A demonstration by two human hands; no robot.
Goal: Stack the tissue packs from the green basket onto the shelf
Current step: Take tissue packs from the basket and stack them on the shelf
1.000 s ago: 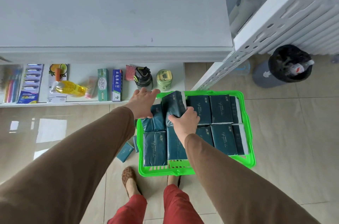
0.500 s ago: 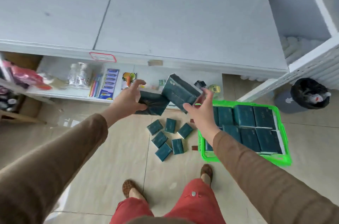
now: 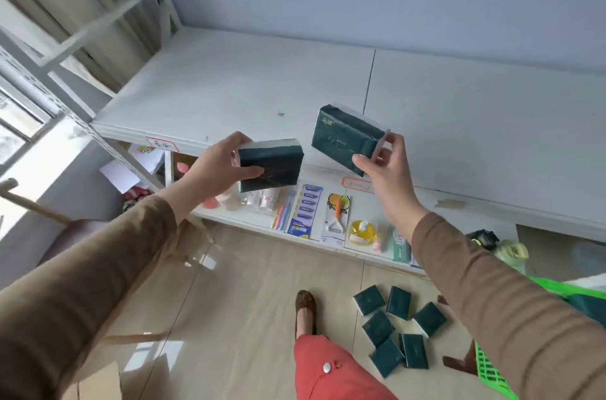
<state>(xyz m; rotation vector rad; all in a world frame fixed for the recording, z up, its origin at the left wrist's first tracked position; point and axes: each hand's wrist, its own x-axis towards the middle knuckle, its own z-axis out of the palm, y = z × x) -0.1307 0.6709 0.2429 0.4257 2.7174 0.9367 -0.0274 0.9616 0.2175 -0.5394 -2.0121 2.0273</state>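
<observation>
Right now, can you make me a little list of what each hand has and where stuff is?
left hand: grips a dark green plastic-wrapped tissue pack
right hand: holds a second dark green tissue pack, tilted
white top shelf: bare, beyond both packs
floor: six small dark green packs lying loose
bright green plastic basket: corner at lower right

I see a small shop: white steel shelving (image 3: 229,84) with price labels (image 3: 161,143), a lower shelf of packaged toothbrushes (image 3: 282,212) and toothpaste (image 3: 400,247), and a green basket (image 3: 492,373).
</observation>
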